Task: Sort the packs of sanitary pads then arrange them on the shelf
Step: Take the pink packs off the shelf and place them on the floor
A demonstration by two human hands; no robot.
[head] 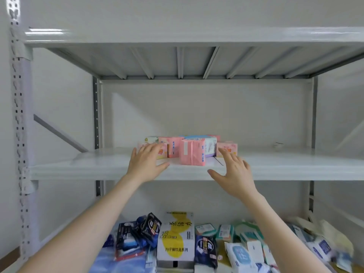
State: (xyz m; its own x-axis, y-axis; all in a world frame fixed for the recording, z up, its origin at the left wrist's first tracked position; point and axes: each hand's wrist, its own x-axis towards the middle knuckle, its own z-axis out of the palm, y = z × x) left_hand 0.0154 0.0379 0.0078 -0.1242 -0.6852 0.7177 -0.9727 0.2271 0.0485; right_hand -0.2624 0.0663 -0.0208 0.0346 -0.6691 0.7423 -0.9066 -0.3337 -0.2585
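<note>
Several pink packs of sanitary pads stand in a cluster at the middle of the white metal shelf (82, 166). One upright pink pack (192, 154) stands in front of the others, with a blue-and-white pack (208, 147) behind it. My left hand (146, 164) reaches with straight fingers and touches the leftmost pink pack (162, 152). My right hand (235, 174) is spread open, its fingertips at the rightmost pink pack (228, 147). Neither hand grips anything.
Below the shelf lies a mixed pile of packs: dark blue ones (145, 231) at left, a tall white-and-yellow pack (176, 239) in the middle, teal and white ones (244, 245) at right. An upper shelf (177, 36) spans overhead. Perforated uprights (18, 115) stand at left.
</note>
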